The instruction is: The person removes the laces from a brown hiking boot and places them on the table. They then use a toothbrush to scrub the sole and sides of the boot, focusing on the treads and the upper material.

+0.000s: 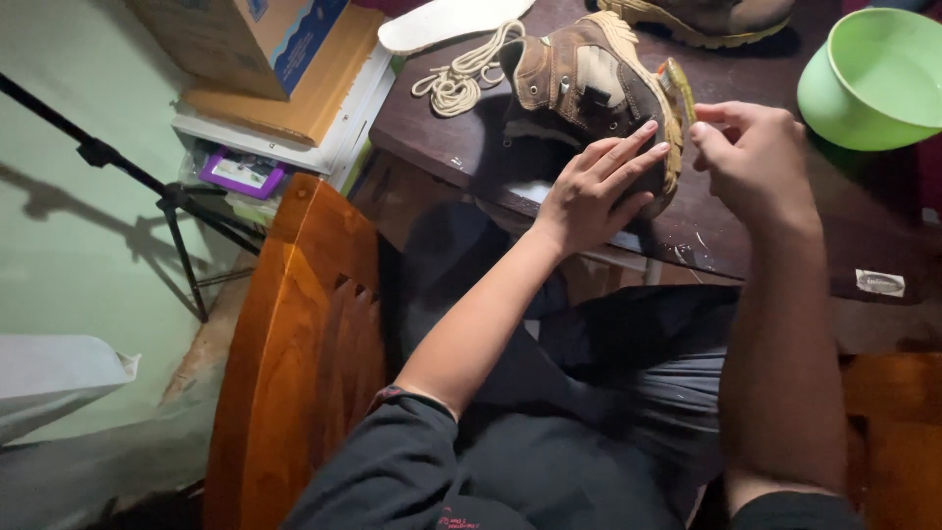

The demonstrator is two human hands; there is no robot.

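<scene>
On dark table, left hand flat on brown boot, right hand pinched on small brush.

Brown boot with tan panel and yellowish sole; cream laces at its nine o'clock; light-green bowl at three o'clock; table dark, perhaps brown.

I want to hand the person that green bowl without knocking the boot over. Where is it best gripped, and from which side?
Probably by the rim of the green bowl, on its far right side. It stands open side up, so its thin edge is free to pinch, and that side is away from the boot, the left hand and the right hand. Its right part runs out of view.
</scene>
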